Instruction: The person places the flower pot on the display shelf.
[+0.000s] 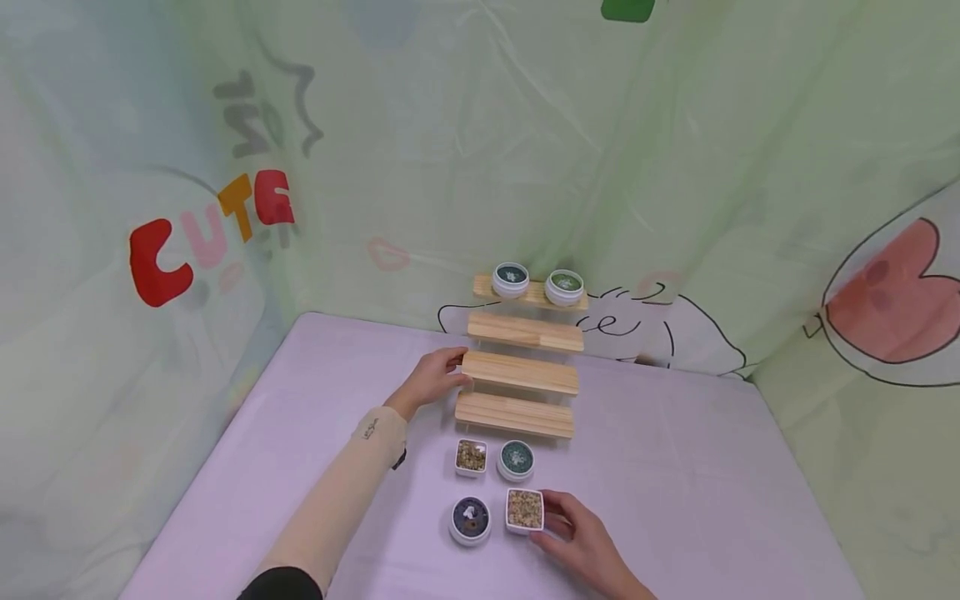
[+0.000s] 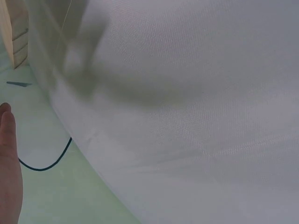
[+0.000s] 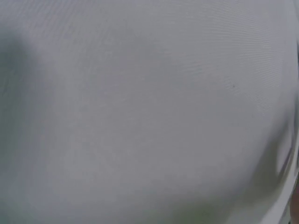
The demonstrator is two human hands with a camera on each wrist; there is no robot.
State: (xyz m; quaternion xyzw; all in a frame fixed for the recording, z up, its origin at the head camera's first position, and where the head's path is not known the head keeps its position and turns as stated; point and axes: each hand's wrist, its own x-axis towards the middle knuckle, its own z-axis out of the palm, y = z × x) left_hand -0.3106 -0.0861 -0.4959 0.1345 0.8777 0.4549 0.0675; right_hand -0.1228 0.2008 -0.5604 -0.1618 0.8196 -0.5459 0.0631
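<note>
A tiered wooden display stand (image 1: 520,372) rises at the back of the table. My left hand (image 1: 433,379) is at its left end, thumb and fingers about the edge of a lower-middle shelf. In the left wrist view, part of that hand (image 2: 9,172) shows below a wooden shelf end (image 2: 18,35). My right hand (image 1: 581,537) grips a square white pot (image 1: 524,510) with tan grainy filling by its right side. Beside it are a round pot with dark filling (image 1: 470,521), a round green-topped pot (image 1: 516,460) and a smaller square pot (image 1: 471,457).
Two round white pots, one dark-topped (image 1: 511,279) and one green-topped (image 1: 564,287), sit on the top shelf. A lilac cloth (image 1: 675,483) covers the table. Printed curtains (image 1: 420,167) hang close behind and at the sides.
</note>
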